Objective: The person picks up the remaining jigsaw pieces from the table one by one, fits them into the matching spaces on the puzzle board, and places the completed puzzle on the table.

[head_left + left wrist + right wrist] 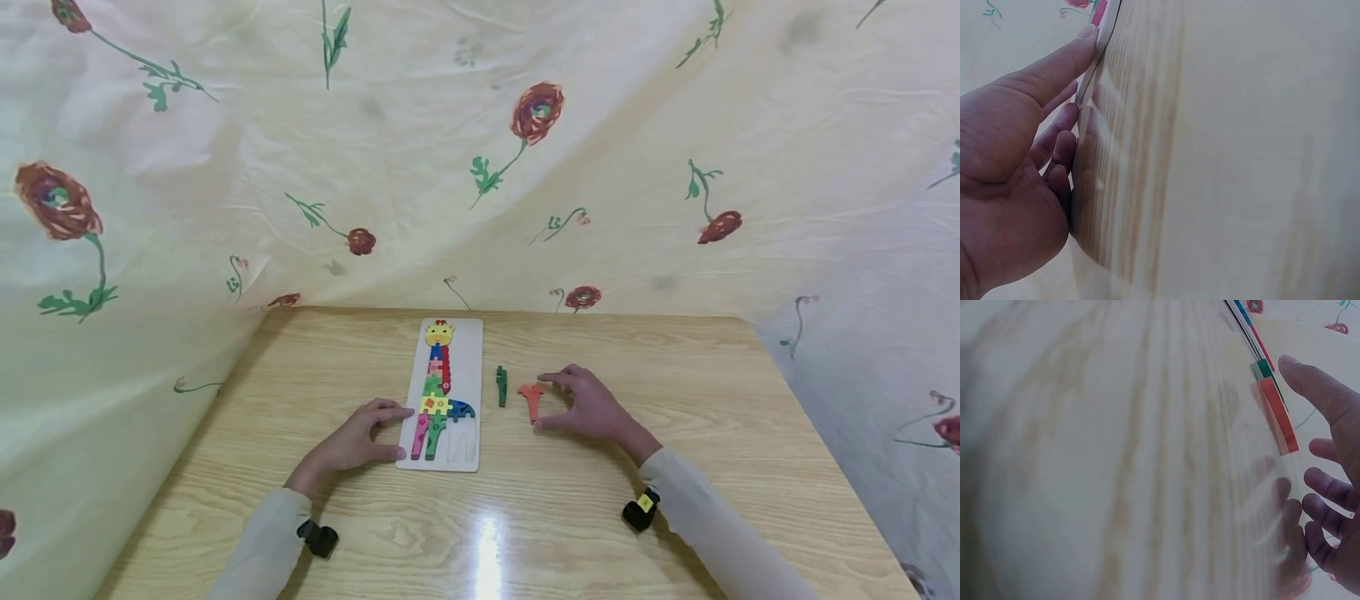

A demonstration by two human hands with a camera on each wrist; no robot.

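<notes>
A white giraffe puzzle board (468,358) lies on the table with colourful pieces set in it; a pale leg-shaped recess shows at its lower right. My left hand (358,437) rests at the board's left edge, thumb and fingers spread apart and touching it. In the left wrist view the thumb lies against the edge of the board. Right of the board lie a green puzzle piece (502,387) and an orange puzzle piece (532,400). My right hand (588,406) is beside the orange piece, its thumb and fingers parted around it; the right wrist view shows a gap between them.
The wood-grain table (570,525) extends around the board, with a bright light reflection near its front. A flowered cloth (420,150) hangs behind and along the left side. Each wrist wears a small black camera (322,540).
</notes>
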